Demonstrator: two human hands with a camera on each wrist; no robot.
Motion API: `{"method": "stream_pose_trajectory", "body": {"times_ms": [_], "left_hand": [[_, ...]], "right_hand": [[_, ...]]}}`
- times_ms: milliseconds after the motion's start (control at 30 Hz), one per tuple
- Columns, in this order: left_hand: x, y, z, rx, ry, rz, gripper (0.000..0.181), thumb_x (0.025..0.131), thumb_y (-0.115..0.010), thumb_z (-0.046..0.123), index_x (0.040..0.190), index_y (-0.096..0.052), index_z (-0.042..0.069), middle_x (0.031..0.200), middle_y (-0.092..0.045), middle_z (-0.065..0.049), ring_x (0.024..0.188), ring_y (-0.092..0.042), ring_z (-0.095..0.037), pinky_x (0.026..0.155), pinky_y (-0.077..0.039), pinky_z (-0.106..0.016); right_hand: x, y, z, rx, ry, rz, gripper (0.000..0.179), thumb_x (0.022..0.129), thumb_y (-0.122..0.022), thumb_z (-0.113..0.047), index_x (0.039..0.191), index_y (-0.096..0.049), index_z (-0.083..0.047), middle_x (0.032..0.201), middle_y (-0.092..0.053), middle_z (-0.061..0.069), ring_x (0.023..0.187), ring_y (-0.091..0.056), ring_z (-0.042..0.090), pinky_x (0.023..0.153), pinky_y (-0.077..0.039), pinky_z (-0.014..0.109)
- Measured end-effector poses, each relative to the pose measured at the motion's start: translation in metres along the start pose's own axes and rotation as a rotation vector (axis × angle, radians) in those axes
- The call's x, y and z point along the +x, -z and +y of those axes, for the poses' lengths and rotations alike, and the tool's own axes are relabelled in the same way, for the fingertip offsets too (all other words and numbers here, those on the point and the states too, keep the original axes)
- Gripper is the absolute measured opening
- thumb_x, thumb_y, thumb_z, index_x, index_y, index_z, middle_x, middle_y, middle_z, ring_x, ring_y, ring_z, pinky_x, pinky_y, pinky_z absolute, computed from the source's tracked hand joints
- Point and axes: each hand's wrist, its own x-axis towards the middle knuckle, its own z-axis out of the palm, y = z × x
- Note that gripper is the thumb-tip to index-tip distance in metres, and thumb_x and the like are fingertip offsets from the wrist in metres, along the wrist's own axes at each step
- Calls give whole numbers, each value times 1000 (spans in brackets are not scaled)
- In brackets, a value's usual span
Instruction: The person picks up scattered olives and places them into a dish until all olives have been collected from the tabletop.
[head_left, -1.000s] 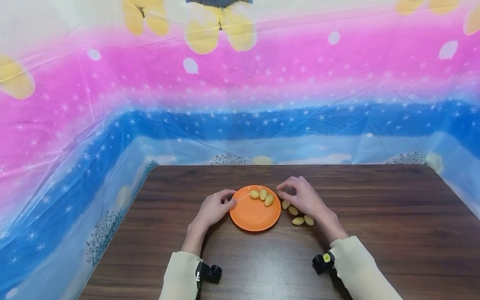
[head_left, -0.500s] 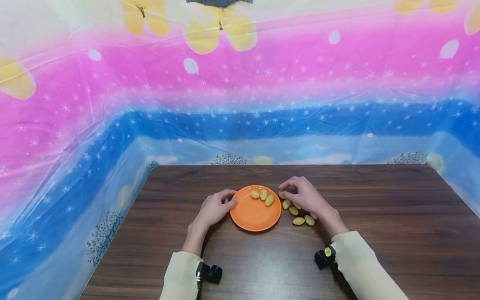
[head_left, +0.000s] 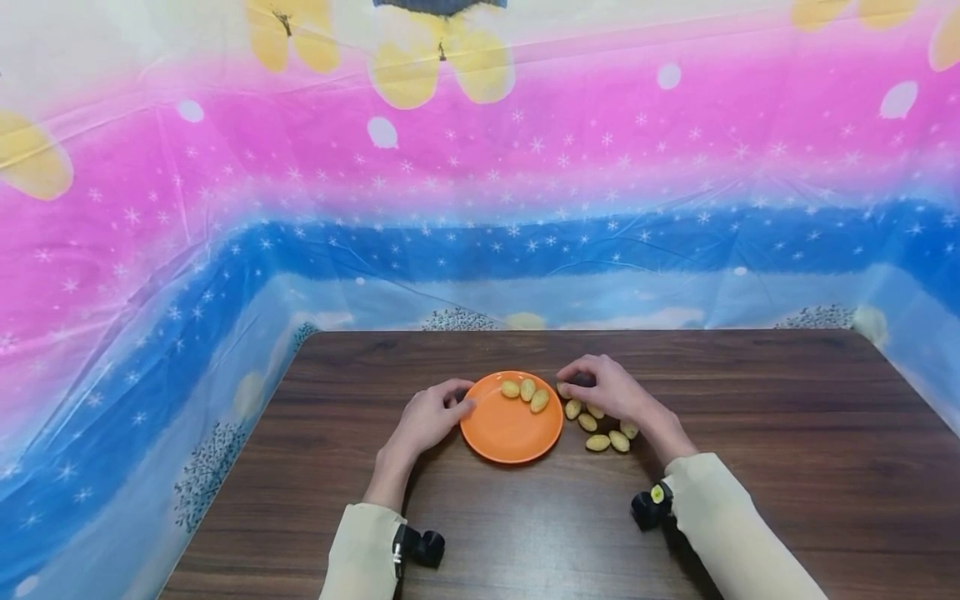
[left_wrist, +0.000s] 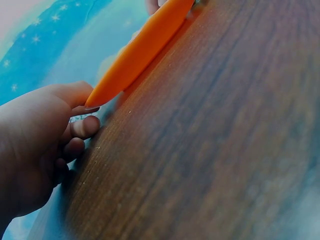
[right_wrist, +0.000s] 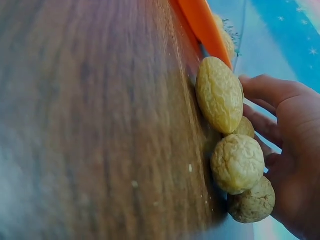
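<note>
An orange plate (head_left: 506, 433) lies on the table with several wrinkled yellow oval fruits (head_left: 528, 389) near its far right rim. My left hand (head_left: 429, 414) holds the plate's left rim, thumb on the near side and fingers beyond. To the right of the plate my right hand (head_left: 609, 390) has thumb and forefinger around one wrinkled fruit (head_left: 562, 389), most of it covered by the fingertips. More loose fruits (head_left: 597, 443) lie below and under that hand. In the right wrist view a large fruit (right_wrist: 220, 94) stands in front of the fingertips and hides their contact.
The dark wood table (head_left: 360, 367) runs out on both sides and in front. Behind it hangs a pink and blue printed cloth (head_left: 480, 200). A black wrist camera (head_left: 651, 506) sits on each sleeve, close above the tabletop.
My right hand has shifted slightly right at the plate's edge and its forearm has swung outward, uncovering more fruits beneath. The left hand and plate stay put.
</note>
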Motion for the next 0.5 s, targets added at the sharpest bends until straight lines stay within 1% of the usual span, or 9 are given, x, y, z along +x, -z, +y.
{"method": "stream_pose_trajectory", "body": {"times_ms": [267, 500], "left_hand": [[1, 0, -1, -6, -4, -4, 34, 97, -62, 39, 129, -65, 27, 71, -54, 1, 60, -47, -16, 56, -33, -27], [1, -1, -2, 2, 3, -4, 34, 97, -62, 40, 129, -64, 28, 71, -54, 1, 59, -47, -16, 56, -33, -26]], "right_hand": [[2, 2, -2, 22, -30, -63, 30, 97, -66, -27, 123, -70, -14, 114, -66, 6, 84, -56, 17, 74, -49, 33], [3, 2, -1, 18, -55, -66, 30, 96, -66, -29, 122, -70, -15, 108, -64, 5, 81, -54, 17, 70, -48, 32]]}}
